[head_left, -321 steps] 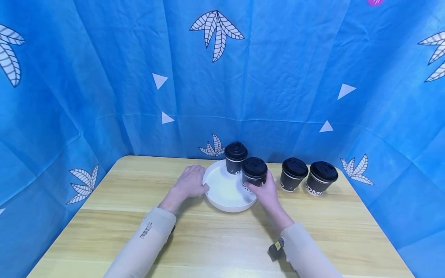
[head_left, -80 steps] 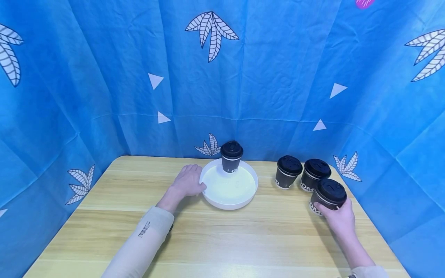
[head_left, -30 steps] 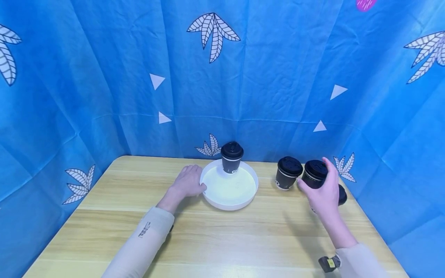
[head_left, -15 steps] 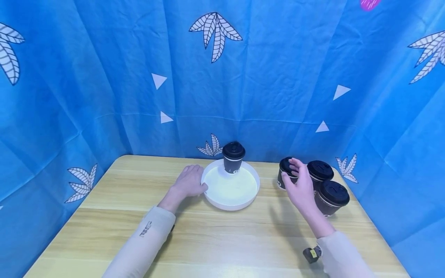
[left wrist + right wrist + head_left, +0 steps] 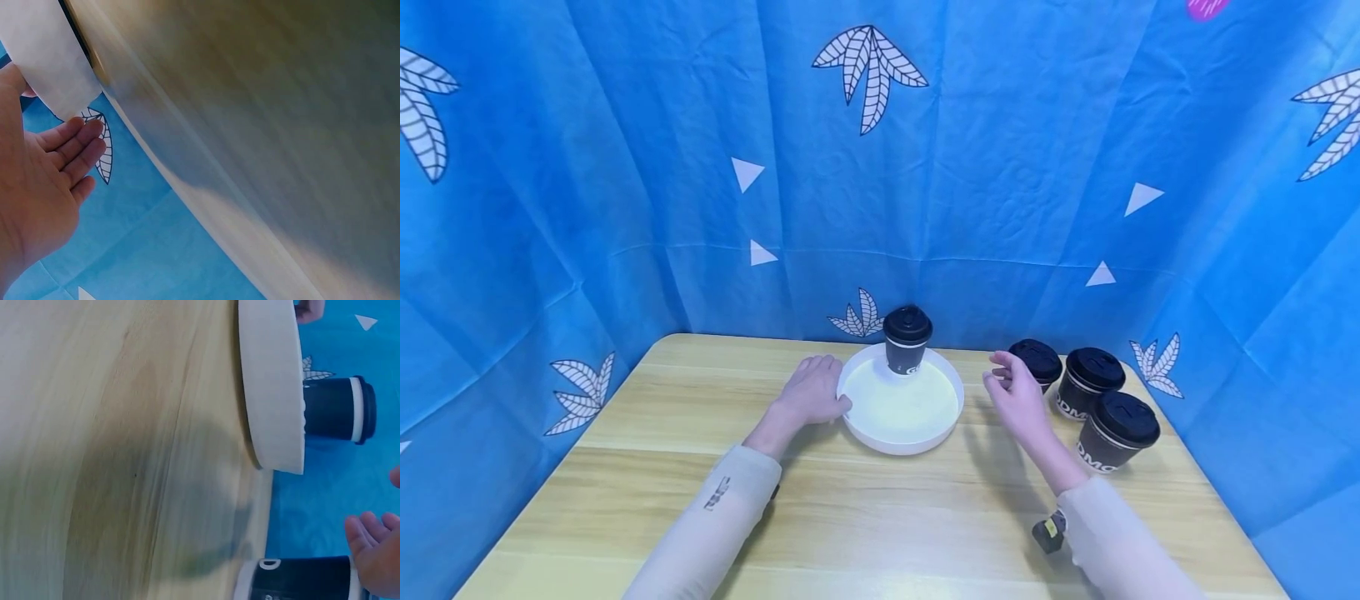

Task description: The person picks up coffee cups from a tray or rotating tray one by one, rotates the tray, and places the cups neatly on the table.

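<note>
A round white tray [image 5: 901, 417] with a low rim lies at the table's middle back. One black lidded paper coffee cup [image 5: 907, 340] stands upright at its back. My left hand [image 5: 808, 392] holds the tray's left rim; in the left wrist view, its fingers [image 5: 81, 153] bend at the tray's wall [image 5: 53, 56]. My right hand [image 5: 1021, 404] hovers right of the tray with nothing in it, fingers loosely bent. It partly hides a lidded cup [image 5: 1039, 358] behind it. Two more such cups stand to the right, one farther back [image 5: 1086, 383] and one nearer [image 5: 1116, 429].
The light wooden table [image 5: 880, 525] carries the tray and cups. Behind and beside it hangs a blue cloth [image 5: 1000, 167] with white leaves and triangles. A small dark camera [image 5: 1049, 531] sits at the right cuff.
One cup has gone from the tray to the right-hand group. My right hand has let go of it at the front right and moved left towards the tray. The left hand stays put.
</note>
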Available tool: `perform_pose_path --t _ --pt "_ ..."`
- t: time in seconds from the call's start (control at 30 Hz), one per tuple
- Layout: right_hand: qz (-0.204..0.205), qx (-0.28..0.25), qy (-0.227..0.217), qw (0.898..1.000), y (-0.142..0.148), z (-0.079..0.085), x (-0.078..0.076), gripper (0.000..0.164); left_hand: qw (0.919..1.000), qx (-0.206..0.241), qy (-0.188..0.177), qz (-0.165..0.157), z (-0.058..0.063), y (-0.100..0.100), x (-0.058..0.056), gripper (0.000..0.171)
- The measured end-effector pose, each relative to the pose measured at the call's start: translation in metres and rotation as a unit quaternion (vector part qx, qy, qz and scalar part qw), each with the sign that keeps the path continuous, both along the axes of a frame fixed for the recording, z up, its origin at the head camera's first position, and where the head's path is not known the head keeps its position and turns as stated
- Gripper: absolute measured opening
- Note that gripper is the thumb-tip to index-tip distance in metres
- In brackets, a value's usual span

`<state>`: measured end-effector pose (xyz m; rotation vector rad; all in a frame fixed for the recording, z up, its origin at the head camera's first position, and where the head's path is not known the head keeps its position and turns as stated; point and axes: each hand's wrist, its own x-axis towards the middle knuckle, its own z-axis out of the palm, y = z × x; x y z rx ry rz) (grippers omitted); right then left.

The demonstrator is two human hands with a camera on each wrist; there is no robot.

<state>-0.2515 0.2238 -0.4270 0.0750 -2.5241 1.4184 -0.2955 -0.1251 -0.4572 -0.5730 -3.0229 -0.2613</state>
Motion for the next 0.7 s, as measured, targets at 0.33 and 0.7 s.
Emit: perform_pose_path --t 0.33,0.7 --pt "0.030 0.059 -0.054 0.996 -0.013 -0.019 -0.017 0.048 0.9999 -0.012 -0.010 0.002 0.000 0.000 -0.002 0.061" --pt "0.045 0.106 -0.081 0.990 -0.023 -0.036 -0.024 0.044 0.9999 0.000 -0.009 0.003 0.002 0.001 -0.001 0.061"
